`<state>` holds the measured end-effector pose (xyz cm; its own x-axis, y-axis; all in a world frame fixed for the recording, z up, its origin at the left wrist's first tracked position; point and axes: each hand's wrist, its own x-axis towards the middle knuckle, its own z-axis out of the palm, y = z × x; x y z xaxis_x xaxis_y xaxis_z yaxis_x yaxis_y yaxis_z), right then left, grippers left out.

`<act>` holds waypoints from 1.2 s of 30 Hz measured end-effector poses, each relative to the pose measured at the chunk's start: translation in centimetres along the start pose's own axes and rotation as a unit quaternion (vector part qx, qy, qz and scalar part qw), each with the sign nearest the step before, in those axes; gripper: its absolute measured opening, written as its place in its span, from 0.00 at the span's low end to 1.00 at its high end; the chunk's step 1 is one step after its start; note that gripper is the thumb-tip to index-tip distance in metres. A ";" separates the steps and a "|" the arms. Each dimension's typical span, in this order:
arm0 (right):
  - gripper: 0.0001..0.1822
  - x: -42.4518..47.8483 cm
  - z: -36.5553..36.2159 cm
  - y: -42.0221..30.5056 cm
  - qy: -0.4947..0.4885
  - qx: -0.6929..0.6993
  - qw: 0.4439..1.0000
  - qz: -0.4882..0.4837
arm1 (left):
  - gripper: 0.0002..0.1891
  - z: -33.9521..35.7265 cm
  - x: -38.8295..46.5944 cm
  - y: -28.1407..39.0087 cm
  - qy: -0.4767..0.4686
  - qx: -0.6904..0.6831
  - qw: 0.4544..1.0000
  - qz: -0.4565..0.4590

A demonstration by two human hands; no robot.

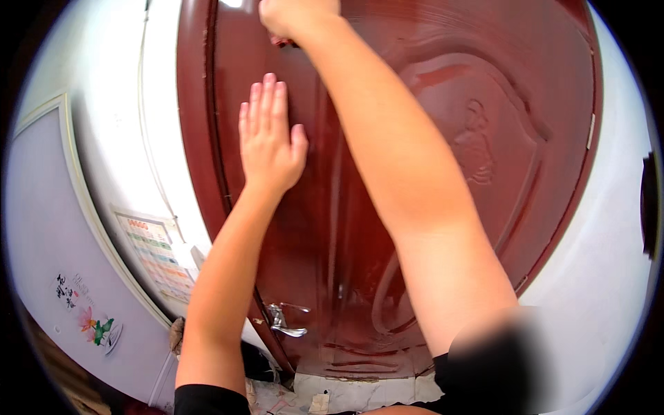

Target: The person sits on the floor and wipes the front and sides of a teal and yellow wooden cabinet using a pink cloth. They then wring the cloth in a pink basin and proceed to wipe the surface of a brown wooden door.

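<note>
A dark red panelled door (pixel 290 228) with carved mouldings fills the middle of the head view. My left hand (pixel 272 137) lies flat against its left part, palm to the surface, fingers pointing up and holding nothing. Higher up, at the top edge of the picture, my right hand (pixel 298 15) is curled over a small dark red item (pixel 282 41), of which only the lower edge shows; what it is I cannot tell. Streaks mark the door's upper part. A silver lever handle (pixel 288 327) sits low on the door, below my left hand.
A dark red frame (pixel 194 104) surrounds the door. On the white wall at left hang a cable and a printed chart (pixel 155 254). A pale panel (pixel 62 218) with a painted flower stands at far left. Bags and a marbled tile floor (pixel 358 391) show below.
</note>
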<state>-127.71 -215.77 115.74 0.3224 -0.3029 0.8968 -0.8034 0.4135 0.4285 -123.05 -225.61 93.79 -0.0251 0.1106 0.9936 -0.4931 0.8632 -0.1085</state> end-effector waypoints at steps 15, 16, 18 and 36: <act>0.38 2.3 3.2 6.2 0.093 -0.020 0.995 -0.007 | 0.36 0.1 0.2 -0.1 0.010 0.004 1.000 0.008; 0.38 1.4 2.5 9.3 0.099 -0.025 0.995 -0.001 | 0.37 0.2 0.2 0.1 0.013 0.002 1.000 0.007; 0.38 -1.3 0.5 15.0 0.106 -0.026 0.994 0.012 | 0.37 0.1 0.1 0.2 0.007 0.008 1.000 0.008; 0.36 -28.0 -14.4 58.9 0.057 -0.105 0.986 0.118 | 0.34 0.4 0.3 2.0 -0.007 0.061 0.998 0.023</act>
<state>-176.86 -170.60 117.40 0.2028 -0.0841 0.9756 -0.7448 0.6335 0.2095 -124.39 -224.05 93.86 -0.0611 0.1412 0.9881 -0.5938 0.7906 -0.1497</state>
